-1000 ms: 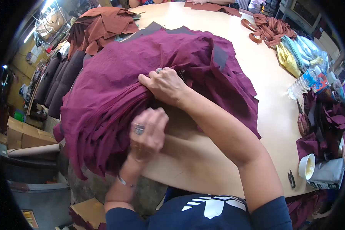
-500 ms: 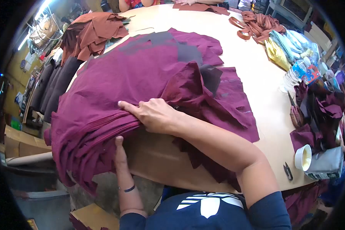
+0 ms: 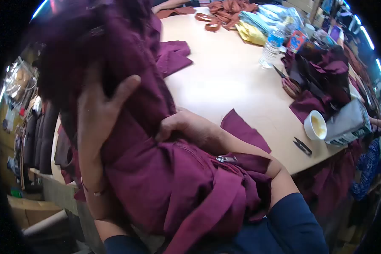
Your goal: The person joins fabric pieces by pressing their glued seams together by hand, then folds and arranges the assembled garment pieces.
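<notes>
A big bundle of maroon cloth pieces (image 3: 144,182) is lifted against my body and hides much of the table's left side. A zipper with a metal pull (image 3: 226,159) runs along its lower right part, beside a loose hanging strip. My left hand (image 3: 98,110) grips the upper part, thumb out over the cloth and fingertips lost in a dark, blurred fold. Lower down, my right hand (image 3: 175,126) is closed on the bundle's right edge, its forearm partly covered by cloth.
On the table (image 3: 211,80) lie a maroon scrap (image 3: 246,130), thread snips (image 3: 302,146) and scissors (image 3: 288,82). At the right stand a white cup (image 3: 315,125), a metal tin (image 3: 349,123) and a water bottle (image 3: 271,45). Brown straps (image 3: 230,12) and another person's arm (image 3: 171,4) are at the far side.
The maroon cloth was lying over the table edge and is now raised up to my chest. Both hands have gripped it, and the view has swung, showing more of the right side.
</notes>
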Action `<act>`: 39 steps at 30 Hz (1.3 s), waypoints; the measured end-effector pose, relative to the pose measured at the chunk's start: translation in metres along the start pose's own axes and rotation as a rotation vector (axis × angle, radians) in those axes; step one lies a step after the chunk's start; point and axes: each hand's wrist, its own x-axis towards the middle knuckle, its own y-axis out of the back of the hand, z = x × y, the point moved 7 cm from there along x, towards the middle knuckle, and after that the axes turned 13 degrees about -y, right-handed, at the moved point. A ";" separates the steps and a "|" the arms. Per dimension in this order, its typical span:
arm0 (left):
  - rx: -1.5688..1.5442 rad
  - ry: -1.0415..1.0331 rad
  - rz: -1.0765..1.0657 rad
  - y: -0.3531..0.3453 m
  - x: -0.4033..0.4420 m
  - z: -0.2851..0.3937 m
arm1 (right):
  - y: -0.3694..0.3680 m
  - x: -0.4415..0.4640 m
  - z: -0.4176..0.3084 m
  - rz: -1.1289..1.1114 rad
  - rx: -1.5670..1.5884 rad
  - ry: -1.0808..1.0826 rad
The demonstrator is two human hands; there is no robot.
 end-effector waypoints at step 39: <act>-0.824 -1.165 -0.149 -0.217 -0.078 0.353 | -0.021 -0.748 0.306 2.493 0.173 -0.032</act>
